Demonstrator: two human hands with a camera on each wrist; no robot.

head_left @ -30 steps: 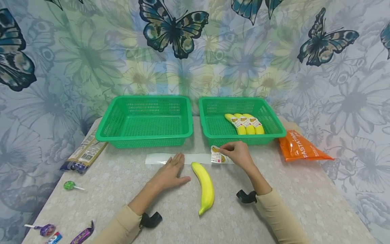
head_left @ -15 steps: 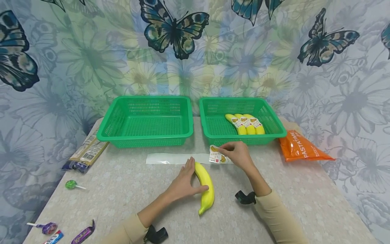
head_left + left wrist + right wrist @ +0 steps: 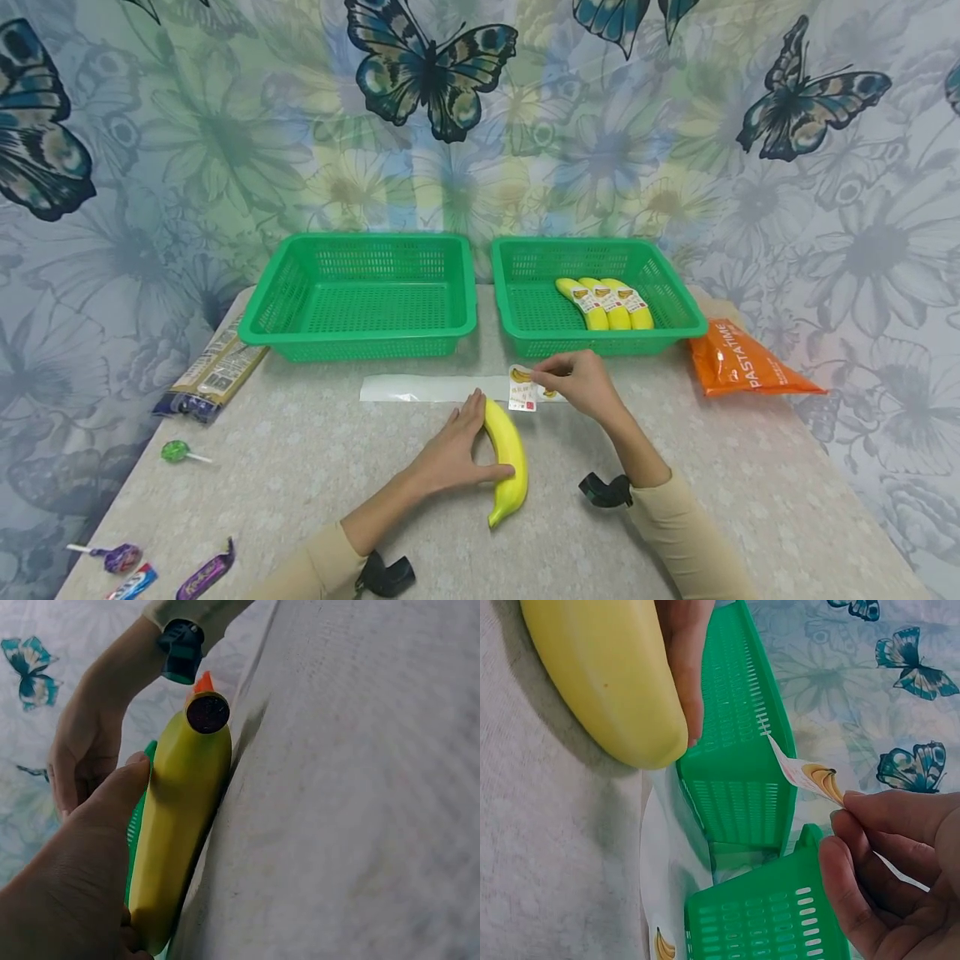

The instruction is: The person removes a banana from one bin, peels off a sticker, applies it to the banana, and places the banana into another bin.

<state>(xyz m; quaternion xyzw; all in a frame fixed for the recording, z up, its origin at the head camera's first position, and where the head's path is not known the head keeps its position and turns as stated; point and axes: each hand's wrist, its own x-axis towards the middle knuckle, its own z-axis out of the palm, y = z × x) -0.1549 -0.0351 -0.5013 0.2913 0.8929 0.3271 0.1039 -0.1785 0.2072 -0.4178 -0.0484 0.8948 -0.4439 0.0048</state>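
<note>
A yellow banana lies on the table, stem end toward the person. The left hand holds it from the left, fingers along its upper side and thumb across it. The right hand pinches a white sticker printed with bananas between thumb and fingertips. In the right wrist view the sticker hangs free and slightly curled from the fingertips. Behind the hands lies a white backing strip; another banana sticker sits on it, partly hidden by the right hand in the head view.
Two green baskets stand at the back; the right basket holds three labelled bananas. An orange pasta bag lies right. Left are a gold packet, a green lollipop, a purple lollipop and wrapped sweets.
The left hand has left the backing strip and moved right onto the banana. The right hand's sticker has come toward the person and now hangs upright, over the strip's front edge.
</note>
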